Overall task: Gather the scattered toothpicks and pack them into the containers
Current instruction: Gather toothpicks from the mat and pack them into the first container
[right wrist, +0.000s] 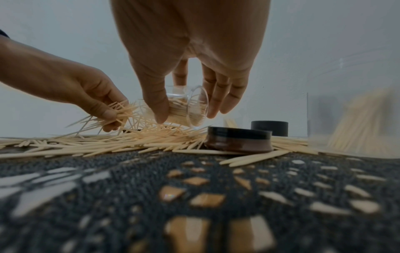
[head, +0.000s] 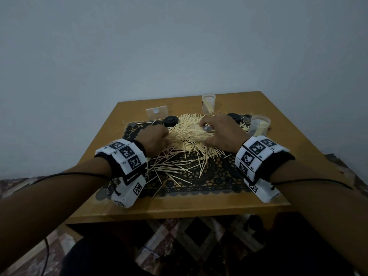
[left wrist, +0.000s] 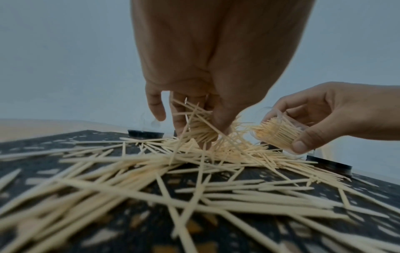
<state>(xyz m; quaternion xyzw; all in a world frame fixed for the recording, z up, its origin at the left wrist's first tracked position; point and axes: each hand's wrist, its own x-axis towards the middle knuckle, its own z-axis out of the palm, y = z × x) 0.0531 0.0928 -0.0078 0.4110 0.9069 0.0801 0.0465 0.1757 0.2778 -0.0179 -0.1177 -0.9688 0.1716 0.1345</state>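
A big heap of pale toothpicks (head: 187, 136) lies on the black lace mat (head: 215, 176). My left hand (head: 157, 139) pinches a bunch of toothpicks (left wrist: 201, 126) just above the heap. My right hand (head: 221, 132) holds a small clear container (right wrist: 186, 107) tipped on its side, its mouth turned toward the left hand and partly filled with toothpicks (left wrist: 279, 135). The two hands are a short gap apart over the pile. Two more clear containers with toothpicks stand upright: one at the back (head: 208, 103), one at the right (head: 259, 125).
Black round lids lie on the mat at the left (head: 170, 120) and near my right hand (right wrist: 238, 140), with another behind it (right wrist: 269, 128). A clear plastic package (head: 157, 111) lies at the back left. The wooden table (head: 179, 208) ends close in front; a wall stands behind.
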